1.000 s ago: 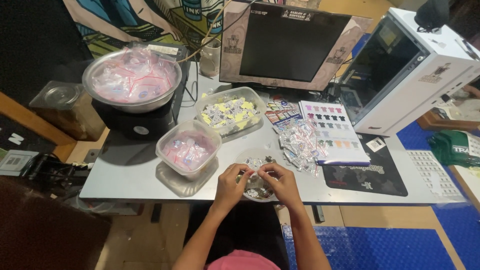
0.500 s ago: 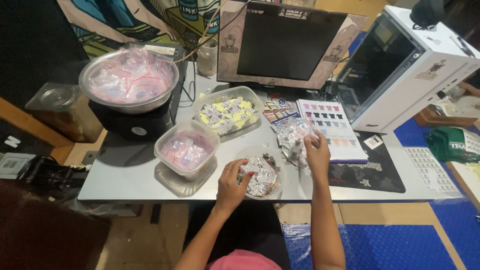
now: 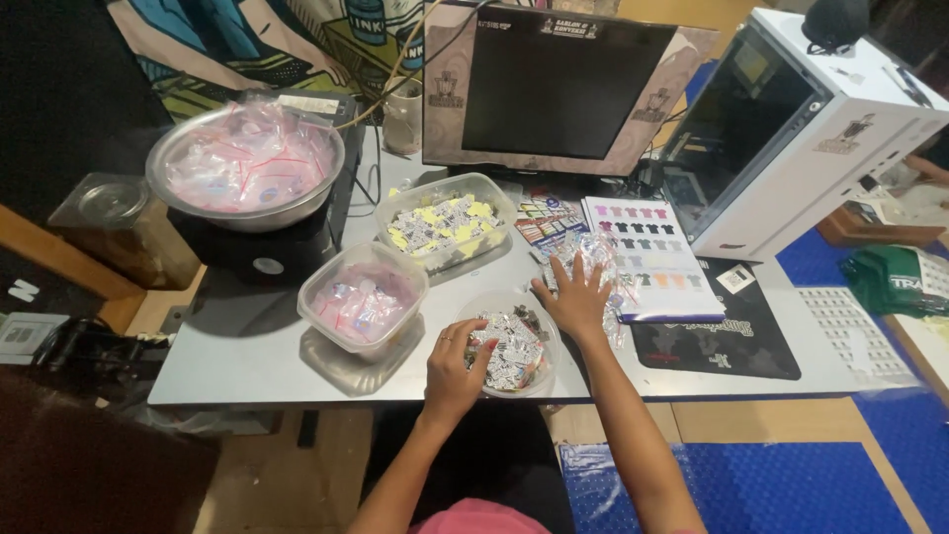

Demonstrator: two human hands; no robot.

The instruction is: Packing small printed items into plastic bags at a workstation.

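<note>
My left hand [image 3: 456, 362] rests on the near left rim of a round clear container [image 3: 514, 348] full of small printed pieces, its fingers curled over some of them. My right hand [image 3: 576, 294] lies flat, fingers spread, on a pile of small clear plastic bags [image 3: 583, 252] just behind and to the right of that container. A white sheet [image 3: 652, 259] printed with rows of small coloured shirts lies to the right of the pile, touching it.
A clear tub [image 3: 362, 297] of pink-marked bags, a rectangular tub [image 3: 446, 222] of yellow and white pieces and a metal bowl [image 3: 247, 163] of bags stand to the left. A dark monitor [image 3: 556, 87] stands behind, a white box-shaped machine [image 3: 791, 129] at right, a black mat [image 3: 727, 336] beside it.
My right hand has left the round container and gone forward and right onto the pile of clear bags. My left hand has stayed at the container.
</note>
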